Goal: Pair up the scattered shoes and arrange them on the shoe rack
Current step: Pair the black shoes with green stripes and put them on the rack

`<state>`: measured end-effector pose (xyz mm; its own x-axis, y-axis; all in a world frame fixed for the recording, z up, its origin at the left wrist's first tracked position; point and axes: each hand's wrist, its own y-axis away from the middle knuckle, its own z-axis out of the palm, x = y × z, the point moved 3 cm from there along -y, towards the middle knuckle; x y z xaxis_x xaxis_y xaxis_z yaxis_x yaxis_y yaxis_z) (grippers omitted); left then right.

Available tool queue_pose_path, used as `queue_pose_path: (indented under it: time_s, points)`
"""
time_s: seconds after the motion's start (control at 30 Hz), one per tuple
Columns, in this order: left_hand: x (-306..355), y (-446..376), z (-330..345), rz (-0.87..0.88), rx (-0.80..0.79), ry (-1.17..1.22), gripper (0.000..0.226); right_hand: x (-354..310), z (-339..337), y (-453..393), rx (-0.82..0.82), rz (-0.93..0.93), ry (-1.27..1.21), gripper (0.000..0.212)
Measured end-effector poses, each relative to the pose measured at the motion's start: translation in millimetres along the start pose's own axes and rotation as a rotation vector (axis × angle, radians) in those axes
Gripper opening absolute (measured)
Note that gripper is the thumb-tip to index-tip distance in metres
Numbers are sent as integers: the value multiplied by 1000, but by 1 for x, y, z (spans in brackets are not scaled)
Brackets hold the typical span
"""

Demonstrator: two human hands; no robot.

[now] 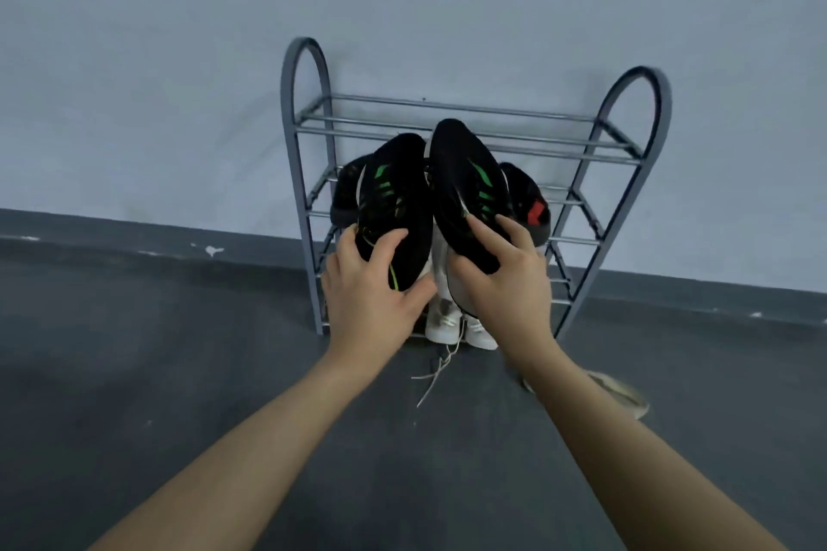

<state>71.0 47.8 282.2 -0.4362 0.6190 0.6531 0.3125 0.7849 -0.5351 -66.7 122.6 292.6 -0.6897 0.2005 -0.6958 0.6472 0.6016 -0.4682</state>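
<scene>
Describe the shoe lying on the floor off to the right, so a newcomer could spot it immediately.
Start at the grey metal shoe rack against the wall, then drop to the dark floor right of it. Just beyond the right forearm lies a beige shoe, partly hidden by that arm. It alone sits off the rack, unlike the white sneakers on the bottom tier.

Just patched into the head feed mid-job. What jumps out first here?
Two black sneakers with green stripes, one gripped in the left hand and one in the right hand, held side by side in front of the grey metal tiered shoe rack against the wall. Behind them sits a black shoe with a red mark; white lace-up sneakers stand at the rack's base.
</scene>
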Motion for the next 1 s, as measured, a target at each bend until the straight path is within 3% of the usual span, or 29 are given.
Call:
queue_pose_path:
  time_s: [0.37,0.63,0.77,0.9,1.0]
  points:
    - [-26,-164,8,-2,53,-25,57,-33,49,-140,30,5,91,48]
    - [-49,-257,39,-58,-16,-7,54,-40,94,-220,33,143,117,39]
    - [-65,-258,52,-48,-19,-32,61,-37,96,-229,-76,59,120,52]
    - [-69,-256,49,-48,-90,-62,76,-21,89,-213,-195,-69,77,79]
    - [-70,-258,47,-43,-129,7,75,-18,98,-209,-145,-97,5,75]
